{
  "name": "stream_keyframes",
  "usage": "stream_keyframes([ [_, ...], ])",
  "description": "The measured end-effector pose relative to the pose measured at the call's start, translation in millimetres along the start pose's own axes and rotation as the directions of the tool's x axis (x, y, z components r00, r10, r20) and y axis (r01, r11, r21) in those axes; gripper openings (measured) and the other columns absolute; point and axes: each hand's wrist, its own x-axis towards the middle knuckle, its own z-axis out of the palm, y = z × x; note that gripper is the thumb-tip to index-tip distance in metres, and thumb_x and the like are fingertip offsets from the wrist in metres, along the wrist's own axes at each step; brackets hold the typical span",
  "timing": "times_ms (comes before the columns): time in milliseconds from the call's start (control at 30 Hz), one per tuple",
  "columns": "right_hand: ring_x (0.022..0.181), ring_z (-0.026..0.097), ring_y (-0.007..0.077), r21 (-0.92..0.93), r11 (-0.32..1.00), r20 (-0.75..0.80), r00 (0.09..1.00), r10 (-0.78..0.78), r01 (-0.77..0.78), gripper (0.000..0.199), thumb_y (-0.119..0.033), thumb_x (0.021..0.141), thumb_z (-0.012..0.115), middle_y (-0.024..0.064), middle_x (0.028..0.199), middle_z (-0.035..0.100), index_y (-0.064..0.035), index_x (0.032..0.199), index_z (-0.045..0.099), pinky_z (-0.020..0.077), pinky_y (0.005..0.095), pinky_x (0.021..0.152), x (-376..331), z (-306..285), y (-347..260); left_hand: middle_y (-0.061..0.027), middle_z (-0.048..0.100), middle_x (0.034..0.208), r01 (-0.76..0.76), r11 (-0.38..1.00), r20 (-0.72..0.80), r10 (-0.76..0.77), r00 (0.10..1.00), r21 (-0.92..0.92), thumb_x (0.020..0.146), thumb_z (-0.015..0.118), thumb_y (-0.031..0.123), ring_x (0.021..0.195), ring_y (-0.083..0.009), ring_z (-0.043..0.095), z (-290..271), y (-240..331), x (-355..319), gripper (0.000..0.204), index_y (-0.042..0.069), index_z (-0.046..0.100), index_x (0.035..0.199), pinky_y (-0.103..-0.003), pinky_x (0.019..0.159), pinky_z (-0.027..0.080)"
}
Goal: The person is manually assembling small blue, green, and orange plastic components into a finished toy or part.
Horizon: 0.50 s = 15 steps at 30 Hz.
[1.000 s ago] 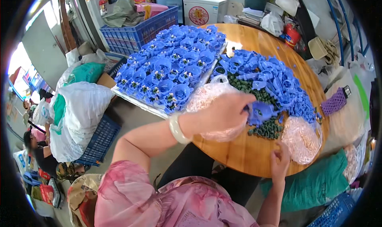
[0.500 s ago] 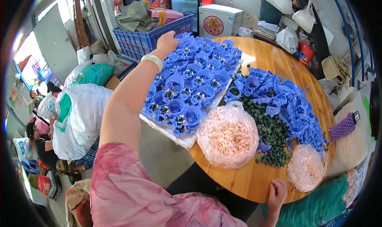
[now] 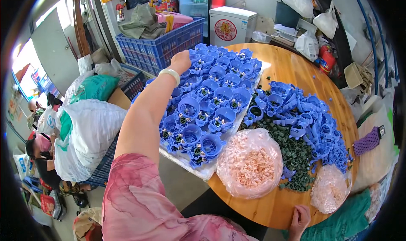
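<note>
A person's left hand (image 3: 182, 61), fingers curled shut, reaches to the far corner of a board of blue plastic parts (image 3: 211, 101) on the round wooden bench (image 3: 296, 67), while the right hand (image 3: 299, 220) rests loosely open on its near edge.

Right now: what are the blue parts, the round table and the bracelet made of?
Blue parts: likely moulded plastic, uniform colour with a soft sheen. Round table: wood, visible plank grain, glossy varnish. Bracelet on the left wrist: pale, smooth, glossy; jade or plastic, can't tell.
</note>
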Motion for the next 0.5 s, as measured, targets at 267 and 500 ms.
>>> stream_keyframes([
  [267, 0.075, 0.056, 0.0273, -0.038, 0.998, -0.007, 0.999, -0.051, 0.051, 0.01, 0.007, 0.074, 0.056, 0.015, 0.081, 0.057, 0.0027, 0.083, 0.059, 0.0453, 0.0309, 0.069, -5.9, -4.6, 21.4, -0.0204, 0.062, 0.097, -0.163, 0.986, -0.01, 0.162, 0.987, -0.032, 0.072, 0.062, 0.025, 0.093, -0.0355, 0.059, -34.1, 12.0, 6.6, 0.028, 0.002, 0.061, 0.088, -0.043, 0.081, 0.047],
  [500, 0.076, 0.058, 0.0279, -0.04, 0.999, 0.01, 1.0, -0.002, 0.002, 0.011, 0.005, 0.074, 0.058, 0.0137, 0.082, 0.059, 0.0017, 0.083, 0.061, 0.0456, 0.031, 0.066, 7.5, -3.3, 15.9, -0.0173, 0.062, 0.096, -0.631, 0.721, -0.057, 0.644, 0.763, -0.286, 0.075, 0.06, 0.025, 0.084, -0.0311, 0.061, -87.0, 168.7, -41.6, 0.034, 0.004, 0.062, 0.101, -0.039, 0.074, 0.048],
])
